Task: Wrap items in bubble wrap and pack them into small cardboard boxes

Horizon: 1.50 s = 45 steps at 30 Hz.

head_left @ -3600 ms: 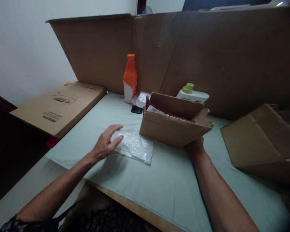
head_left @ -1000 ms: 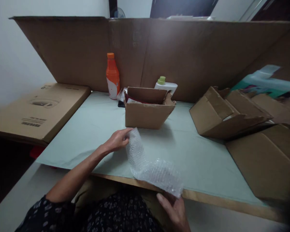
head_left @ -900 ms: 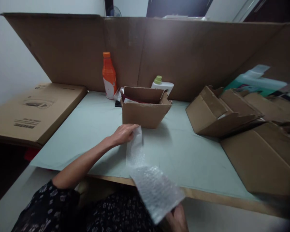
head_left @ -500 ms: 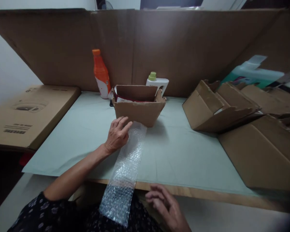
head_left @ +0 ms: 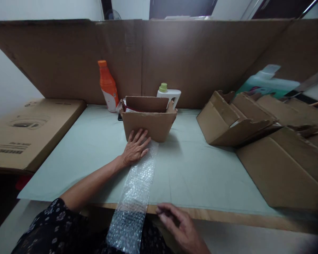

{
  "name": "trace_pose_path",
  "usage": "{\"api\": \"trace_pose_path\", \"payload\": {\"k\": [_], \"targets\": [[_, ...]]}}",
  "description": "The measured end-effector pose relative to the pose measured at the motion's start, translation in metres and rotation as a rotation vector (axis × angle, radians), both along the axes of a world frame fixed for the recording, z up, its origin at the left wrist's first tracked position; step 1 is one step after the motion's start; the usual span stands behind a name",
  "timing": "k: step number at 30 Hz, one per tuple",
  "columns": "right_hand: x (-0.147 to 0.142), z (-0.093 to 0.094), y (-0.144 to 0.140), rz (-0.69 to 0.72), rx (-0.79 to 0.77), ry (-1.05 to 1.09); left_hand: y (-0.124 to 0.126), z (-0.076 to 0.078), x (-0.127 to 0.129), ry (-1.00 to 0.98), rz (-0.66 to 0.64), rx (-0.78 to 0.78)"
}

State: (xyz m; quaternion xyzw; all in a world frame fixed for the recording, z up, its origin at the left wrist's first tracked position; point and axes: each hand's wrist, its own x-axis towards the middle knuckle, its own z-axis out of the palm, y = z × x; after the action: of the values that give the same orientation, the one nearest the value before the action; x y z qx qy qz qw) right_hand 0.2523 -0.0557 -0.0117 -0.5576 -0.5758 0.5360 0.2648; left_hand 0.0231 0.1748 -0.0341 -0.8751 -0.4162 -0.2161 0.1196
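A long strip of bubble wrap (head_left: 141,180) lies from the front of a small cardboard box (head_left: 148,123) down over the table's front edge onto my lap. My left hand (head_left: 136,150) is spread flat on the strip's far end, its fingertips against the box's lower front. Inside the box, something reddish and a bit of clear plastic show, mostly hidden by the front wall. My right hand (head_left: 178,225) hovers by the table's front edge, right of the strip. Its fingers are loosely curled with a gap to the thumb, and I see nothing in them.
An orange bottle (head_left: 107,86) and a white bottle with a green cap (head_left: 169,94) stand behind the box. Several open cardboard boxes (head_left: 278,165) crowd the right side, a teal jug (head_left: 270,83) behind them. A flat carton (head_left: 34,130) lies left. A cardboard panel (head_left: 201,60) closes the back.
My left hand has flattened and spread its fingers onto the wrap and box front. My right hand's fingers have curled closer together near the table edge. The view has shifted slightly.
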Motion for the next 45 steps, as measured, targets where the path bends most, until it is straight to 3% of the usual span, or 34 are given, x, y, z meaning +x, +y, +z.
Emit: {"api": "trace_pose_path", "payload": {"k": [7,11,15,20,25,34,38,45], "targets": [[0.026,0.023,0.062,-0.110,0.307,-0.149,-0.007,0.002,0.018,-0.079,0.040,-0.270],[0.028,0.015,0.143,-0.103,0.477,-0.229,-0.002,0.001,0.026,-0.096,0.053,-0.311],[0.022,0.000,0.224,-0.042,0.551,-0.313,0.006,0.000,0.031,-0.118,0.066,-0.335],[0.015,-0.009,0.268,-0.049,0.588,-0.315,0.014,0.003,0.036,-0.142,0.099,-0.377],[0.022,-0.010,0.263,-0.066,0.588,-0.301,0.009,0.007,0.033,-0.182,0.152,-0.426],[0.034,-0.004,0.162,-0.127,0.533,-0.265,0.002,0.013,0.002,-0.410,0.457,-0.492],[0.039,0.003,0.161,-0.180,0.530,-0.264,0.000,0.018,-0.014,-0.519,0.519,-0.525],[0.025,0.005,0.182,-0.136,0.564,-0.300,-0.009,0.022,-0.044,-0.581,0.545,-0.529]]}}
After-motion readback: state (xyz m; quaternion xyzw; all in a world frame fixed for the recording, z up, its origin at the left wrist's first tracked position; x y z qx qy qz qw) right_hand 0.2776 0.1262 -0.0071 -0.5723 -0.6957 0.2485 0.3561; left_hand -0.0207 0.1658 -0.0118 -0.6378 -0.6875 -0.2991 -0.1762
